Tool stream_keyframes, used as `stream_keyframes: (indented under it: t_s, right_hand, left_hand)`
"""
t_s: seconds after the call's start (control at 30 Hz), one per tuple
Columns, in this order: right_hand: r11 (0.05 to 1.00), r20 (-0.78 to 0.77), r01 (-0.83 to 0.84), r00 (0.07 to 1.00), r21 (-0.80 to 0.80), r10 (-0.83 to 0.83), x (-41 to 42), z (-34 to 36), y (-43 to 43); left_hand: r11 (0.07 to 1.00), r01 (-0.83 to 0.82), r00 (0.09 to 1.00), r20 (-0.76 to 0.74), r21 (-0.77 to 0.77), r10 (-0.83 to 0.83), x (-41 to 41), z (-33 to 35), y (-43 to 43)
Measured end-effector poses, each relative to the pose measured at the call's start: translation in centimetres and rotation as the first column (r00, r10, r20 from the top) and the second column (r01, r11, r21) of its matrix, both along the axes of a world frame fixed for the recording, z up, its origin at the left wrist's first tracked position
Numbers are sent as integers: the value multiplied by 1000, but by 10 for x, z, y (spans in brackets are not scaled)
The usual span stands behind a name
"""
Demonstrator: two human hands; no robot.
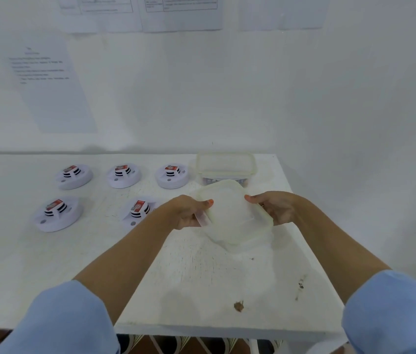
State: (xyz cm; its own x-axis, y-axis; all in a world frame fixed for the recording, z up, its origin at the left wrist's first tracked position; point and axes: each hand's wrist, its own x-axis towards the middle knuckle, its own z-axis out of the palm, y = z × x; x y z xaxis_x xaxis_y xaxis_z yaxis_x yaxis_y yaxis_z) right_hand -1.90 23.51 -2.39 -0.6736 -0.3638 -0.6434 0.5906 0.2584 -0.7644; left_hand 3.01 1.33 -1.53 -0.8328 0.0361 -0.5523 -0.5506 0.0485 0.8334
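Where the picture bottoms out, two blue sleeves fill the lower corners, the left sleeve (59, 320) and the right sleeve (395, 310), with bare forearms running up toward the middle. Between them lies the front edge of the white table (202, 277), and patterned floor shows below it. The tabletop just past that edge holds only a brown stain (238, 306) at lower centre, so there is open surface between the forearms.

At mid-frame both hands grasp the clear box (232, 215), which sits tilted, with one corner toward the viewer. The left hand (189, 213) has its thumb on the lid near the left rim and its fingers curled round that side. A small pale strip shows against its palm, too blurred to identify. The right hand (275, 209) mirrors it, thumb on the upper right rim, fingers wrapped round the right side. Whether the box's bottom touches the table I cannot tell. Its right corner lies near the table's slanting right edge but inside it.

Left of the hands stand the near-left detector (59, 214) and the near-right detector (139, 210), the latter partly hidden by the left forearm. Farther up, the back row of three detectors (124, 175) runs toward a second lidded box (226, 167) just above the held one, close to the table's far edge. Behind rises a white wall with paper sheets (48, 80).
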Motion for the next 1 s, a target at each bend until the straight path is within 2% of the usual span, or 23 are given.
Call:
stream_keyframes:
  t_s: [0.07,0.13,0.23,0.33,0.4,0.47,0.53,0.7,0.83,1.0]
  right_hand:
    - [1000,-41,-1,999,-10,0,1,6,-2]
    - [999,-131,27,991,45,-21,1,13,-4]
    - [978,-298,34,954,207,31,-1,15,-2]
    - [951,-453,103,891,291,43,2,12,0]
    - [949,-430,92,901,302,50,7,15,5]
    - [945,-305,-26,943,326,132,11,21,14]
    - [947,-242,-101,953,306,180,13,27,24]
    - [985,-301,65,953,158,-14,6,20,23]
    - [985,-316,151,941,82,-118,-2,16,21]
    - [987,-299,156,944,41,-137,-4,14,20]
  left_hand:
    - [997,13,1000,5,-79,-13,3,4,1]
    - [994,14,1000,-14,-112,-16,3,9,1]
    - [997,-10,983,-183,-75,-4,1,9,0]
    - [999,16,978,-209,-45,-25,0,2,-5]
    - [994,21,979,-199,-103,-42,-1,1,-10]
    - [980,38,983,-171,-193,-72,-1,3,-14]
    - [974,27,990,-130,-225,-57,-2,3,-17]
    - [936,69,995,-41,-344,-89,-6,3,-19]
    - [962,84,996,24,-258,-80,-7,6,-21]
    - [992,-47,999,1,-115,47,-9,5,-28]
